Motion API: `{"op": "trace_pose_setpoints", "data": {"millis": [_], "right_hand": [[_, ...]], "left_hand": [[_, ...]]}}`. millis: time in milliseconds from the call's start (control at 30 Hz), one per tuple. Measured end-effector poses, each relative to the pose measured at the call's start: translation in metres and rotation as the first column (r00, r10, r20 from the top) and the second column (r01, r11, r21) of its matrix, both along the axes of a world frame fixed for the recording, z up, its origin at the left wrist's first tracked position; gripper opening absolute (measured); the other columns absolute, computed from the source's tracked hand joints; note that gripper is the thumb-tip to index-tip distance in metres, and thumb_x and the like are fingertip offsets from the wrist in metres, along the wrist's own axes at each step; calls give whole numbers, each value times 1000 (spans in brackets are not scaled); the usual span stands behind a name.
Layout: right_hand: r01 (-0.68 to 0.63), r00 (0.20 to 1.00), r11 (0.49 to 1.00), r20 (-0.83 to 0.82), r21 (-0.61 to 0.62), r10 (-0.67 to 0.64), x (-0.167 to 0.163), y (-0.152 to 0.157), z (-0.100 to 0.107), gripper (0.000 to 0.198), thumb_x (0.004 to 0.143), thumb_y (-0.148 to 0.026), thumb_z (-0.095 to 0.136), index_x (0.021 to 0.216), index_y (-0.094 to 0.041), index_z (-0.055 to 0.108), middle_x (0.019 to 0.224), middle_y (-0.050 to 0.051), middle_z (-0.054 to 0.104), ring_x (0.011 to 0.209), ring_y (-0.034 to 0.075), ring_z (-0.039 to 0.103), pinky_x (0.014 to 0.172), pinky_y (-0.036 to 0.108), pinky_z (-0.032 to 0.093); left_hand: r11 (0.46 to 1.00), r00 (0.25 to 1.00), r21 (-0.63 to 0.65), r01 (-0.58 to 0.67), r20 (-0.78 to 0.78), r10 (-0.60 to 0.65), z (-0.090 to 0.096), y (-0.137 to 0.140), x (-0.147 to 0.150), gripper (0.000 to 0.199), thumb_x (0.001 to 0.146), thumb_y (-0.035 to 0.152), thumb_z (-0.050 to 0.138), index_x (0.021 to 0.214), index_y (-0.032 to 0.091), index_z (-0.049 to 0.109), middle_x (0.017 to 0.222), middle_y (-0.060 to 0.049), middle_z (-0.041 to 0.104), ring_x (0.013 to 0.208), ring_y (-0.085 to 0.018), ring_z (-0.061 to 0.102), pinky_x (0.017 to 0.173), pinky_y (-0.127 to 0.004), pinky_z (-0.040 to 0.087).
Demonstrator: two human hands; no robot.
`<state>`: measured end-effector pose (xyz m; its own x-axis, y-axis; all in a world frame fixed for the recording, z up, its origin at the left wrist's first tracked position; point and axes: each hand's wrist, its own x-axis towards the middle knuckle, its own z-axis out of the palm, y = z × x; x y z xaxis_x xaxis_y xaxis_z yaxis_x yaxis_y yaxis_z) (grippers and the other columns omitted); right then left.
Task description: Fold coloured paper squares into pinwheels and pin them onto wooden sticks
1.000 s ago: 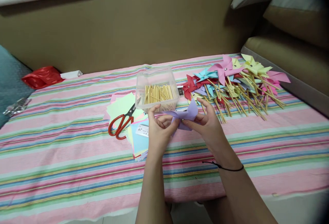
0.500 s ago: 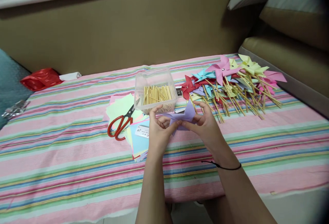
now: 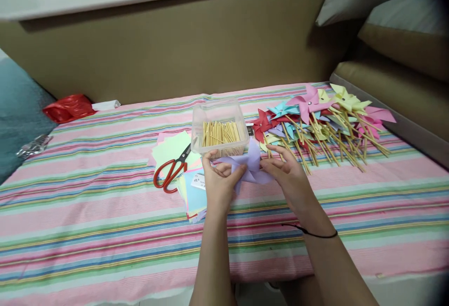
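Observation:
A purple paper pinwheel [image 3: 251, 168], its blades curled in toward the centre, is held up between my two hands. My left hand [image 3: 221, 177] pinches it with the thumb pressed on the middle. On the other side, my right hand [image 3: 286, 175] has thumb and fingers closed at the right-hand blade. Just behind the hands stands a clear plastic box [image 3: 219, 108] of short wooden sticks [image 3: 220, 133]. To the left of my left hand lie red-handled scissors [image 3: 170, 175] and a stack of coloured paper squares [image 3: 197, 197], with a small white printed packet [image 3: 198, 181] on top.
Finished pinwheels [image 3: 310, 102] on sticks are heaped at the right. More paper sheets [image 3: 174, 149] lie partly under the scissors. A red plastic bag [image 3: 68, 108] and a white box [image 3: 106, 105] sit at the back left on the striped cloth [image 3: 105, 231], near a clear packet [image 3: 35, 147].
The pinwheel's blades have been folded further in, and the right hand has shifted toward its right-hand blade. The camera view has tilted slightly up and to the left.

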<state>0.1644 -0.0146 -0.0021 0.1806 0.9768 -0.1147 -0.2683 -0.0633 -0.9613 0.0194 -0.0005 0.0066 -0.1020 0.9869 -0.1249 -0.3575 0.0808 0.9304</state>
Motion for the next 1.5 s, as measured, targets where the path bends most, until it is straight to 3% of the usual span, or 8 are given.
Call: {"op": "trace_pose_setpoints", "data": {"millis": [300,567,667,767,1067,1300,1467,1500], "right_hand": [[150,988,982,21,114,-153,-7,1,1,33,76,-36,74,103,-22,60,80,1,74,78,15,68,77,30,53],[-63,914,976,404,210,-28,-32,25,26,22,77,-38,69,88,-19,65,83,6,71,79,18,68,70,29,54],[-209,724,956,690,207,8,-37,57,45,16,85,-29,59,91,-16,65,89,8,72,84,19,69,75,30,55],[-365,272,931,955,-13,120,-49,98,59,21,90,-15,48,99,-14,67,100,9,73,92,17,68,82,27,52],[-356,-212,792,868,-496,449,-90,168,26,28,91,-32,59,114,-16,60,115,8,62,98,20,63,83,39,53],[-429,-43,779,872,-457,487,-83,173,39,14,86,-24,65,89,-10,66,90,8,70,78,17,67,71,31,55],[-475,360,872,878,-120,316,-58,125,67,14,89,-25,55,94,-14,63,89,6,73,80,15,70,68,23,56],[-425,602,903,762,54,238,-52,110,68,14,84,-27,62,90,-15,64,87,6,73,78,16,70,67,25,57]], "left_hand": [[952,913,34,-303,295,280,3,0,-18,75,57,18,82,119,24,40,85,-2,70,77,-14,68,73,-24,50],[817,691,-44,-575,507,515,0,1,-65,49,63,12,78,106,21,55,94,-1,65,82,-9,63,81,-21,49],[805,669,-76,-588,513,537,-1,-1,-72,47,65,13,78,106,21,56,96,-2,65,84,-10,63,81,-23,50],[810,671,-81,-581,516,533,-2,-1,-73,49,63,15,81,105,22,56,98,-3,65,85,-11,64,80,-23,51],[848,721,-29,-529,512,467,-5,-5,-79,53,60,18,84,104,23,56,97,-1,65,81,-11,65,77,-22,52],[880,768,50,-472,514,382,-9,-3,-77,56,56,22,87,104,23,57,83,2,64,74,-10,66,73,-21,53],[888,783,91,-451,519,345,-8,-4,-73,63,57,17,86,111,25,54,85,3,64,70,-8,65,72,-21,53],[889,782,91,-449,522,341,-7,-4,-71,62,58,16,85,110,26,53,86,3,64,70,-8,65,73,-21,52]]}}
